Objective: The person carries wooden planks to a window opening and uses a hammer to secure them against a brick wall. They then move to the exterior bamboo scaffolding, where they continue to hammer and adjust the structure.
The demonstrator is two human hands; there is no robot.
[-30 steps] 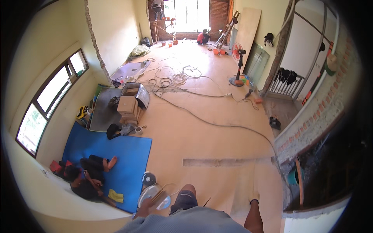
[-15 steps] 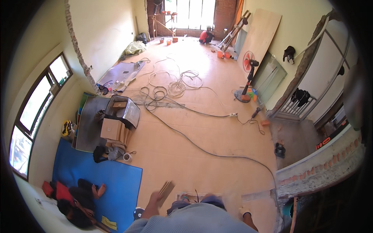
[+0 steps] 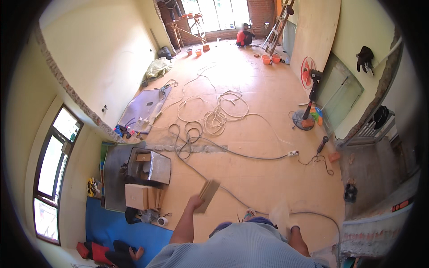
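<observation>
The left hand (image 3: pixel 195 203) is swinging its flat brown pieces (image 3: pixel 210 194) farther forward, while the blue mat (image 3: pixel 114 223) is slipping out below.

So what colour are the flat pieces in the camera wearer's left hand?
The flat pieces are brown, showing best in the head view.

You stand in a long room under renovation, more building site than finished home. Bare brick (image 3: pixel 262 18) shows at the far end beside a wooden scaffold (image 3: pixel 177 35), and a ladder (image 3: pixel 277 33) leans near orange buckets (image 3: pixel 267 60). On your left the plastered wall has a raw, chipped edge (image 3: pixel 65 85); a cord (image 3: pixel 259 157) and a power tool (image 3: pixel 322 144) lie across your dusty floor (image 3: pixel 268 178).
</observation>
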